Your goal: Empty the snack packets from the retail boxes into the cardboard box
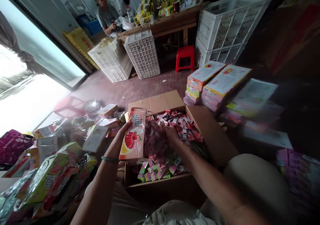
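Observation:
My left hand is closed on the left edge of an orange printed carton with a red raspberry picture. This carton is held tilted over the left side of an open cardboard box. Inside the box lie many small sachets: red and pink ones toward the back, and green and pink ones at the front. Over the sachets, just right of the carton, my right hand reaches in. Its fingers are smeared by motion beside a dark, shiny blurred mass, and their grip is unclear.
Loose printed cartons and transparent wrapping pile up at left. Stacked cartons stand at right. Beyond are white plastic crates, a red stool and a wooden table; a person works near its left end.

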A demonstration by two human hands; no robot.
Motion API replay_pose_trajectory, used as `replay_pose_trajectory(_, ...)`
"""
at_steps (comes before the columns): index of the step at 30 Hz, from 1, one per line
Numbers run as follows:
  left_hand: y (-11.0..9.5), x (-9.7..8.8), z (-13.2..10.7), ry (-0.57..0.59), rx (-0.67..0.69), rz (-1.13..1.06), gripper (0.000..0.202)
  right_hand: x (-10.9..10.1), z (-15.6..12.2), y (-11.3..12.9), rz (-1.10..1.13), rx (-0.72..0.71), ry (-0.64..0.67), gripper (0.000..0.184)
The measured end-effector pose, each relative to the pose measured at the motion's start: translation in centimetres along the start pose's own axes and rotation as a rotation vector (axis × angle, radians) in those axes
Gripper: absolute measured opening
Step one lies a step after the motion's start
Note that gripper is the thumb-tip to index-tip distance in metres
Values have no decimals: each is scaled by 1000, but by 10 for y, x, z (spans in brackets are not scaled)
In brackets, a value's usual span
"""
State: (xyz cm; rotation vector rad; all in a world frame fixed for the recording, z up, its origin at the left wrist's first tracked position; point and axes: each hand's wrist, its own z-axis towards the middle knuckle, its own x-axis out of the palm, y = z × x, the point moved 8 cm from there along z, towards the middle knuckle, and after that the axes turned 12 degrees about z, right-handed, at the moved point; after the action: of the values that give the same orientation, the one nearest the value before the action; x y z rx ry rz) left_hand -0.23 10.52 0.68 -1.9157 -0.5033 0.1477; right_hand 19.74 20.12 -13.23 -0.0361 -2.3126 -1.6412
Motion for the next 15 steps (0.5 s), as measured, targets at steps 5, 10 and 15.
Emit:
replay_pose_trajectory(5, -4, 7, -10, 87, -95, 16, 43, 7, -5, 15, 67, 11, 4, 54)
replay_pose_trajectory(10, -41, 18, -31, 133, 86, 36, 46, 25, -17, 32, 260, 45, 109, 57)
replay_pose_trajectory(15, -65, 6, -32, 67, 162, 83, 49, 37, -31, 42, 268, 0, 179, 60)
